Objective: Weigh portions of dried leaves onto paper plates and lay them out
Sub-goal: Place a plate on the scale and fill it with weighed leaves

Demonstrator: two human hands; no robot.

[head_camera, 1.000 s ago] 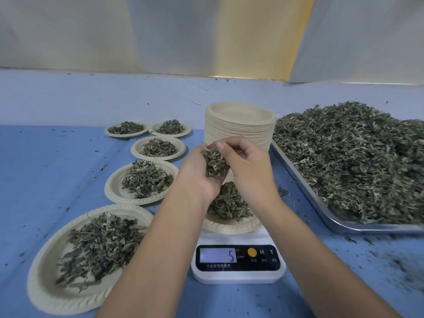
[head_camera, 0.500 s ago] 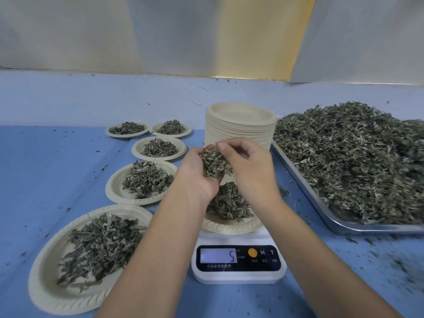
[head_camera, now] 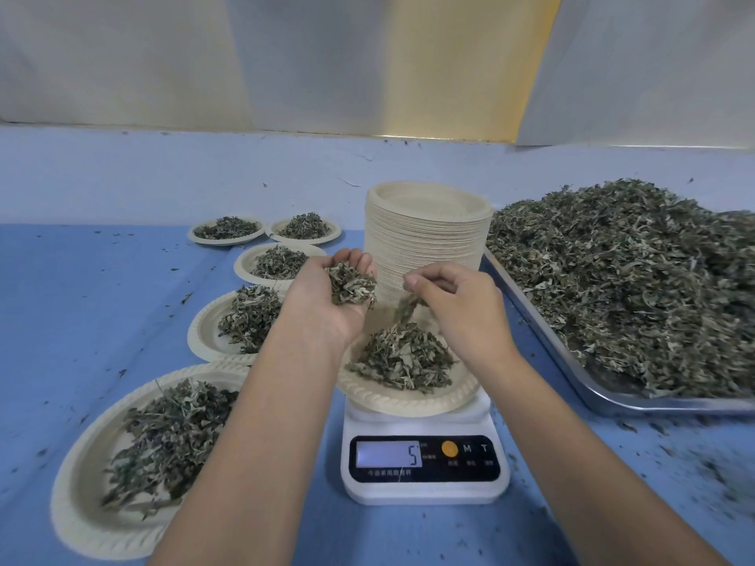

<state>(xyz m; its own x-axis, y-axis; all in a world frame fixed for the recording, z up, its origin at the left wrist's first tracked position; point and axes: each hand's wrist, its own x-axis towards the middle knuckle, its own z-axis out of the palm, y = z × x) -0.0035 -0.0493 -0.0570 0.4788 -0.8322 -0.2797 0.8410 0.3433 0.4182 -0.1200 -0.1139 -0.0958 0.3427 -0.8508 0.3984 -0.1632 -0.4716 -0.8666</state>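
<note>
The left hand (head_camera: pixel 322 304) cups a clump of leaves (head_camera: pixel 351 285) and the right hand (head_camera: pixel 463 310) pinches a few more above the heaped plate (head_camera: pixel 408 400) on the scale (head_camera: pixel 425 490) near the bench's (head_camera: pixel 102 300) front edge, left of the tray (head_camera: pixel 653 404).

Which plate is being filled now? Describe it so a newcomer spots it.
Find the tall plate stack mid-table; a white scale sits in front. The plate on that scale is it, the only filled one not lying on the blue table.
</note>
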